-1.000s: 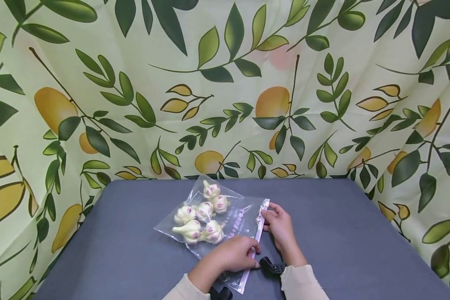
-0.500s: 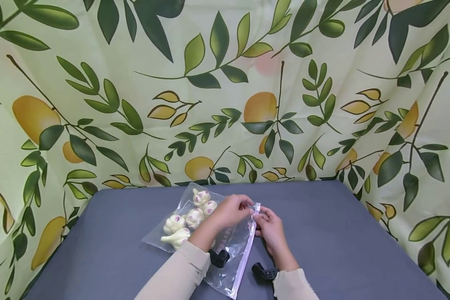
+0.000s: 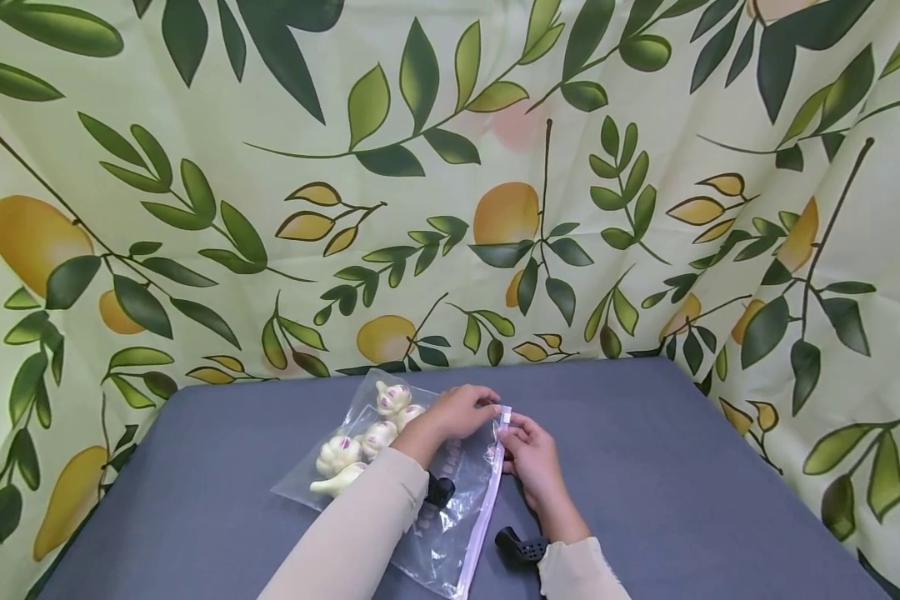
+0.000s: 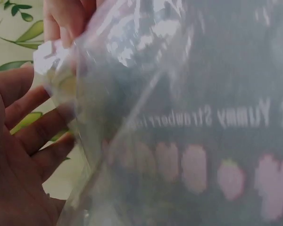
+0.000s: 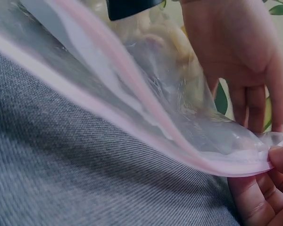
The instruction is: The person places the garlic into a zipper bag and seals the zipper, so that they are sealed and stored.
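A clear slider zip bag (image 3: 442, 533) with a pink closure lies on the table, with several garlic bulbs (image 3: 379, 437) inside. Its mouth gapes in the right wrist view, where the two pink strips (image 5: 125, 66) stand apart. At the bag's far top corner, my left hand (image 3: 453, 414) has its fingertips on the closure's white end (image 4: 49, 59); they seem to pinch it, though the contact is partly hidden. Just beside it, my right hand (image 3: 536, 462) pinches the closure edge between thumb (image 5: 281, 157) and fingers. My left forearm covers some bulbs.
A grey cloth covers the table (image 3: 645, 483). Behind it hangs a curtain (image 3: 435, 208) printed with leaves and fruit. Black cameras sit at both wrists, the right one (image 3: 521, 546) close to the table and the left one (image 3: 440, 492) over the bag.
My left hand has moved from the near part of the closure up to its far corner, next to my right hand. The right hand keeps hold of the edge. The head view has shifted.
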Tool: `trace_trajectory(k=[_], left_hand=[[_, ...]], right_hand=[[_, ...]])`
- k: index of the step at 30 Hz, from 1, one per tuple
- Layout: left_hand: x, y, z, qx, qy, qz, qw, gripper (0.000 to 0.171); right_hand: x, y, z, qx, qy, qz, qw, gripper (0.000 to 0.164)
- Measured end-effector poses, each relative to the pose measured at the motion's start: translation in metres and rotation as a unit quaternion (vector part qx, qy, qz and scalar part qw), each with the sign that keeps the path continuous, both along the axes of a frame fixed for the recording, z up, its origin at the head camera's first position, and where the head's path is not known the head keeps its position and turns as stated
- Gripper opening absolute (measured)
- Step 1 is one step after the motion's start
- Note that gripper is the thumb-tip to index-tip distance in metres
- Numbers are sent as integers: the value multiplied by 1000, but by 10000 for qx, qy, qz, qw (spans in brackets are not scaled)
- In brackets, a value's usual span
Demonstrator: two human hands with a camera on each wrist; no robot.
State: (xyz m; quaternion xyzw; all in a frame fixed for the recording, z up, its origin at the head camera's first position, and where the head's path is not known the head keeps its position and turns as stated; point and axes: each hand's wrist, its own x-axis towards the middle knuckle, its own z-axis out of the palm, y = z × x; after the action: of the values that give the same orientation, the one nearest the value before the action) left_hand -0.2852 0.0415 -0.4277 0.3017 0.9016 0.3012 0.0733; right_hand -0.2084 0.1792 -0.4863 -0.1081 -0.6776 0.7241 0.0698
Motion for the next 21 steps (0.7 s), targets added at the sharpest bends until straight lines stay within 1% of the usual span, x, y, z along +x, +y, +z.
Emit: trace_trajectory(k=[3, 7, 14, 16, 19, 21], left_hand=[[-3, -1, -3, -137, 13, 164, 9998, 27], [-2, -3, -1, -344, -37, 366, 9987, 24], [9, -4, 12, -744, -396, 437, 9955, 20], [10, -4, 15, -866, -455, 480, 9941, 19], [10, -4, 19, -1017, -499, 648, 9914, 18], [8, -6, 20, -904, -446, 692, 9925, 17]], right_hand=[[0, -1, 0, 31, 15, 66, 10000, 37], [0, -2, 1, 75, 37, 91, 9999, 38], [-1, -1, 3, 225, 49, 141, 9996, 36], [-1, -2, 3, 290, 68, 180, 9994, 35], [-2, -4, 2, 379, 87, 277, 9989, 35], [-2, -5, 2, 377, 88, 341, 9987, 35]])
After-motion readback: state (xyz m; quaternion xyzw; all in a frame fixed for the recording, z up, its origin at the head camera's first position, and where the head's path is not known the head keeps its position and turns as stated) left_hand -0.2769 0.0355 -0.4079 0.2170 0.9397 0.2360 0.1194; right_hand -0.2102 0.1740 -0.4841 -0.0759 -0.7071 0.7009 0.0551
